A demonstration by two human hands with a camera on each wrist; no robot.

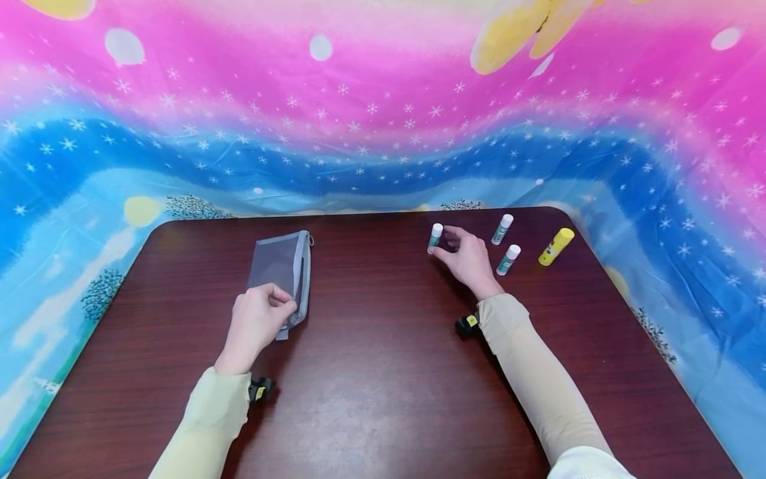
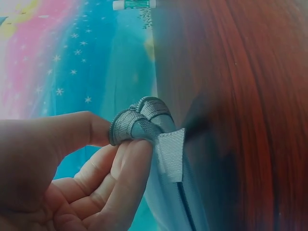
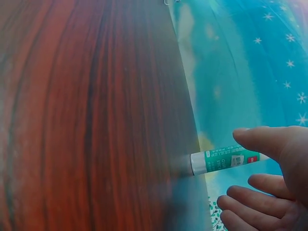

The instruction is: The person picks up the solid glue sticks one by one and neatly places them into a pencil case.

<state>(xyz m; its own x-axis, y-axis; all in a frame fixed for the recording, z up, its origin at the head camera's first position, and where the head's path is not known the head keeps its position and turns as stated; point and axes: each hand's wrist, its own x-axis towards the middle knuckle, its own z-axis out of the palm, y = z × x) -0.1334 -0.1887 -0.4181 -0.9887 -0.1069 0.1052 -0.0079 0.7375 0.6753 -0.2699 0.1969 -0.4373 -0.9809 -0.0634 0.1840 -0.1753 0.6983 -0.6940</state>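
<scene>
Pouch (image 1: pixel 270 258) edge is pinched by the left hand (image 1: pixel 256 324), while the right hand (image 1: pixel 469 261), spread just beside the nearest upright stick (image 1: pixel 435 235), should close squarely on its sides to avoid tipping it.

Glossy wood-grain table (image 1: pixel 371 399) gleaming here; grey pouch (image 1: pixel 272 263), mesh-like, with a woven cloth tab (image 2: pixel 172 154); glue stick (image 3: pixel 221 160), smooth plastic!

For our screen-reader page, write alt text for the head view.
A person's left hand pinches a gray pouch while the right hand is open around an upright white-topped glue stick on a brown table. Two similar sticks and a yellow tube stand farther right.
</scene>
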